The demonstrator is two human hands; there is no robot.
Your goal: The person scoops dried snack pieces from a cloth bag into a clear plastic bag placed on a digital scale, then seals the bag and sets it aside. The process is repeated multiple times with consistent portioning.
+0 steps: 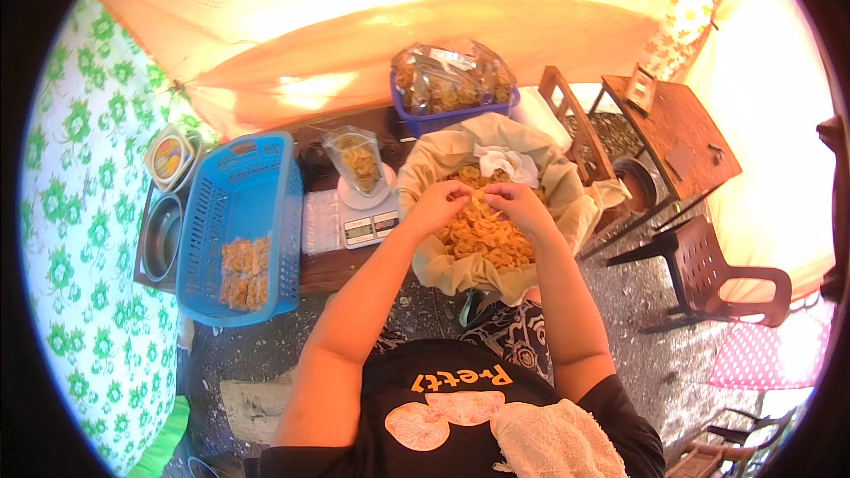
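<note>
Both of my hands are over a wide basin lined with tan cloth [429,270], with their fingertips close together. My left hand [443,205] has its thumb and fingers pinched on a thin yellow-orange chip [479,202]. My right hand [521,207] pinches at the chip from the other side. A heap of similar crinkled chips [487,239] fills the basin beneath them. A crumpled white cloth or paper [506,164] lies at the far side of the heap. Left of the basin, a clear plastic bag partly filled with chips [359,159] stands on a kitchen scale [372,228].
Flat clear bags [320,221] lie beside the scale. A blue plastic basket [202,212] holds several filled packets [245,273]. Behind, a purple basket [456,120] is heaped with bagged chips. At right stand a wooden table [682,137] and a brown plastic chair [699,265].
</note>
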